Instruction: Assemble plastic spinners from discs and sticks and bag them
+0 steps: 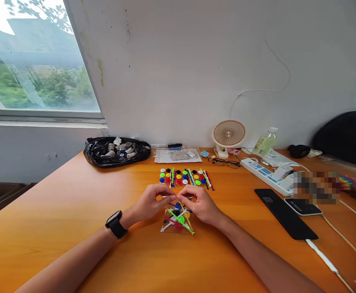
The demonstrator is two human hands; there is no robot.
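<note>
Both my hands pinch the top edge of a small clear plastic bag (178, 228), their fingertips close together at its middle. Inside the bag lie coloured plastic arrows and round discs in green, white, yellow, red, blue and black. My left hand (153, 200), with a black watch (116, 224) on its wrist, grips the edge from the left. From the right, my right hand (202, 204) grips it with thumb and forefinger. Just beyond the hands, round plastic discs (185, 182) and thin arrows (207, 180) in the same colours are laid out in groups on the wooden table (120, 260).
A black plastic bag (105, 160) with cardboard-like tubes lies at the back left. Along the wall are white papers (166, 156), a small fan (229, 134), glasses (226, 162) and a bottle (265, 142). To the right are a power strip (266, 175) and a phone (284, 213).
</note>
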